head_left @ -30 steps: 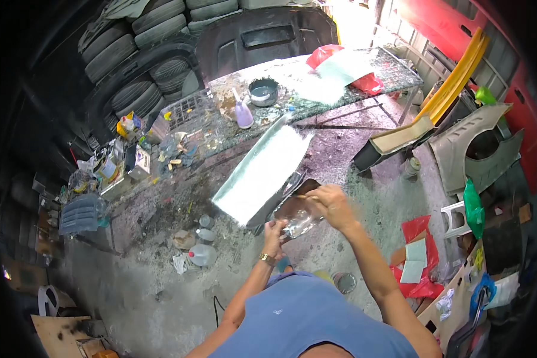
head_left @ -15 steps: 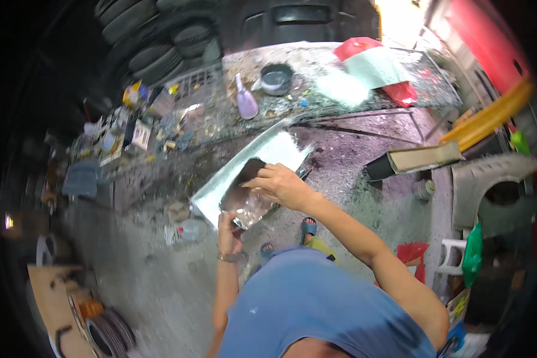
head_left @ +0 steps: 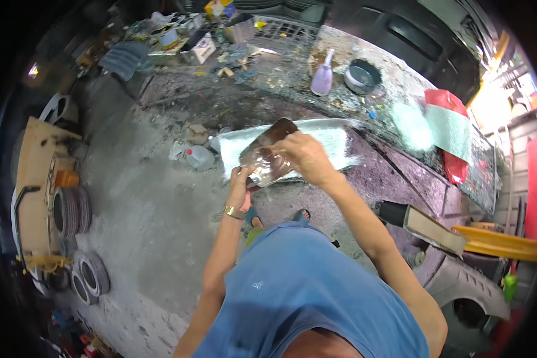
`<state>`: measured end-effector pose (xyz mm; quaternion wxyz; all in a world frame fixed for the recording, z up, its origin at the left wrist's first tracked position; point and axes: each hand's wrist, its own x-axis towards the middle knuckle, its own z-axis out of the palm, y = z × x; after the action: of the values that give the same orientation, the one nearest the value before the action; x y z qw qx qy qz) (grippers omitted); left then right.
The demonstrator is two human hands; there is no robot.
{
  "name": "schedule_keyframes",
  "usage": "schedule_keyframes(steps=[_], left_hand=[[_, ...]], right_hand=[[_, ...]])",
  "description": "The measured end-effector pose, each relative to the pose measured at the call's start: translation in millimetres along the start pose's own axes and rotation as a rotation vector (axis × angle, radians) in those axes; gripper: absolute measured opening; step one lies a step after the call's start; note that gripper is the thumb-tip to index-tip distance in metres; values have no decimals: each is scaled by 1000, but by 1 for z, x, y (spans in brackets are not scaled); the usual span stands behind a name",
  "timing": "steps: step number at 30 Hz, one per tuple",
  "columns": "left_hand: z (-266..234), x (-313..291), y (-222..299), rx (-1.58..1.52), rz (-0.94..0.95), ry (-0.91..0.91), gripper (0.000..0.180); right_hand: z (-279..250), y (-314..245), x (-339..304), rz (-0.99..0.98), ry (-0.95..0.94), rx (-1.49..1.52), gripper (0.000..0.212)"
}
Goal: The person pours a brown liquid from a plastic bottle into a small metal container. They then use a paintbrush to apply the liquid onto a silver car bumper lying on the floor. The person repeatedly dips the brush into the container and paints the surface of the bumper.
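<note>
My left hand (head_left: pixel 240 182) grips the lower left corner of a shiny, brownish panel (head_left: pixel 269 146) with rounded corners and a bright, wet-looking or reflective surface. The panel is tilted in front of my body. Over its right side, my right hand (head_left: pixel 307 156) has its fingers bent together against the surface. Whatever those fingers may hold is hidden. Behind and below the panel lies a pale, whitish-green sheet (head_left: pixel 331 140) with ragged ends, on or beside the low edge of the workbench.
A lilac squeeze bottle (head_left: pixel 323 77) and a dark round pot (head_left: pixel 363 77) stand on the stained bench (head_left: pixel 292 98). Red plastic and another pale sheet (head_left: pixel 450 132) lie farther right. A clear jug (head_left: pixel 200 157) is on the floor; tyres (head_left: pixel 71 210) stand left, a grey car fender (head_left: pixel 465 286) right.
My view has turned, so the bench and floor things appear shifted. My left hand still grips the panel; the right hand stays bent over it, and the panel sits slightly higher and farther right in view.
</note>
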<state>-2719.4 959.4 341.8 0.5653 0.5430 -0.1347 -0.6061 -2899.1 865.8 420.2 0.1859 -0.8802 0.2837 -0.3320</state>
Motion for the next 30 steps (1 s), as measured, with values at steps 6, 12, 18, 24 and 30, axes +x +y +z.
schedule_keyframes(steps=[6, 12, 18, 24, 30], left_hand=[[-18, 7, 3, 15, -15, 1, 47], [-32, 12, 7, 19, 34, -54, 52], [-37, 16, 15, 38, 54, -112, 53], [-48, 17, 14, 37, 63, -74, 56], [-51, 12, 22, 36, 51, -82, 54]], right_hand=[[6, -27, -2, 2, -224, -47, 19], [-15, -8, 13, 113, -182, -87, 14], [23, -29, 26, 70, -136, 43, 12], [17, -43, 25, 73, -300, 78, 12], [-1, -23, 28, 241, -240, -74, 11]])
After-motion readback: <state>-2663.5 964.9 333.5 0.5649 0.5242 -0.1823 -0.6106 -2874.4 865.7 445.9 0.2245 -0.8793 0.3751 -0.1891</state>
